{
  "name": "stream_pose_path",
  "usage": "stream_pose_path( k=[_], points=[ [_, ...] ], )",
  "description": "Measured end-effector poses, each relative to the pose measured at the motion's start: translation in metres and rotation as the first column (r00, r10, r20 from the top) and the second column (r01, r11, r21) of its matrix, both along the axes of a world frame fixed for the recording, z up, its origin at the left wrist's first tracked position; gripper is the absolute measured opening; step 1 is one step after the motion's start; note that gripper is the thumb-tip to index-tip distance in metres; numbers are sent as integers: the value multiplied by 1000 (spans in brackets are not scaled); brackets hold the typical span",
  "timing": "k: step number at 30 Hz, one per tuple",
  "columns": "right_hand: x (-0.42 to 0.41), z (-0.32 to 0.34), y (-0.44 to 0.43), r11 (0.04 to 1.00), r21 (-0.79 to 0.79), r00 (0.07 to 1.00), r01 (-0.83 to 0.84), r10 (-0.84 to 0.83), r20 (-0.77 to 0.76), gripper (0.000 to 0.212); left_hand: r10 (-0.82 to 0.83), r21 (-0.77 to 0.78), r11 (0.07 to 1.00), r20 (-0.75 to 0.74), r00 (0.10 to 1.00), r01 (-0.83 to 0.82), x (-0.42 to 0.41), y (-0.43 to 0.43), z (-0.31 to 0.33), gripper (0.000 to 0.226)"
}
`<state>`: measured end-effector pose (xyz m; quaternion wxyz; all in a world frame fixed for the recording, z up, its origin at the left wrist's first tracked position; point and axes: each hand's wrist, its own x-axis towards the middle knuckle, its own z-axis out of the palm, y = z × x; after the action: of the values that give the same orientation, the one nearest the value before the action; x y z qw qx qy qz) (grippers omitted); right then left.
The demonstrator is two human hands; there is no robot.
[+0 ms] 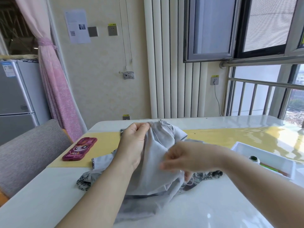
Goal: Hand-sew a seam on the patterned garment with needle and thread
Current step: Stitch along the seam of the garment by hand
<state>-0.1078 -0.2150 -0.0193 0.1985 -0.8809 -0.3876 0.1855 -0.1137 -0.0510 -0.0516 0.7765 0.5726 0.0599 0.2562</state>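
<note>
The garment (154,163) is pinched at its top by the raised left hand (133,145) and lower by the blurred right hand (185,160), between a phone (79,148) and a tray (269,159).

The right hand (185,159) is blurred, its fingers (164,166) half-hidden in garment (153,170).

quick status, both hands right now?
Left hand: pinching the garment at its raised edge.
Right hand: blurred, fingers curled on the garment; needle cannot be told.
</note>
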Motion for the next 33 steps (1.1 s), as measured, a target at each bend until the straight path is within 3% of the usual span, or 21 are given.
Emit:
stream_pose_path(
  k=[3,5,8,14,17,20,22,26,28,30,32,33],
  points=[
    [1,11,4,907,403,987,122,-153,45,28,-8,28,1000,1,1000,8,-1,-2,-1,12],
    [4,9,12,823,554,958,124,-244,148,19,-20,44,999,4,1000,19,-2,-2,-2,11],
    [10,1,22,792,599,908,119,-330,256,12,-36,94,995,20,999,34,-3,-1,-3,10],
    [19,-8,32,785,609,903,114,-338,266,18,-46,166,985,22,999,42,-5,2,-7,24],
    [20,-6,24,762,642,943,86,-270,195,18,-41,180,983,23,999,36,-6,4,-5,10],
    [14,1,11,716,698,986,1,-119,121,19,-16,116,993,6,1000,16,-1,10,-7,15],
    [10,6,7,621,782,997,-43,-24,74,19,-14,81,997,-12,1000,15,2,12,-7,15],
    [7,15,9,284,959,978,21,192,-78,15,-13,41,999,-28,1000,14,5,10,-6,13],
    [5,20,11,176,980,921,96,357,-154,18,-16,30,999,-36,999,18,6,10,-7,14],
    [2,23,11,147,974,805,170,550,-224,19,-16,43,999,-47,999,18,6,10,-7,14],
    [2,24,8,232,937,570,263,746,-345,17,-14,53,998,-57,998,17,6,11,-7,10],
    [3,23,6,338,903,440,265,791,-425,14,-7,46,999,-61,998,10,6,11,-6,11]
  ],
)
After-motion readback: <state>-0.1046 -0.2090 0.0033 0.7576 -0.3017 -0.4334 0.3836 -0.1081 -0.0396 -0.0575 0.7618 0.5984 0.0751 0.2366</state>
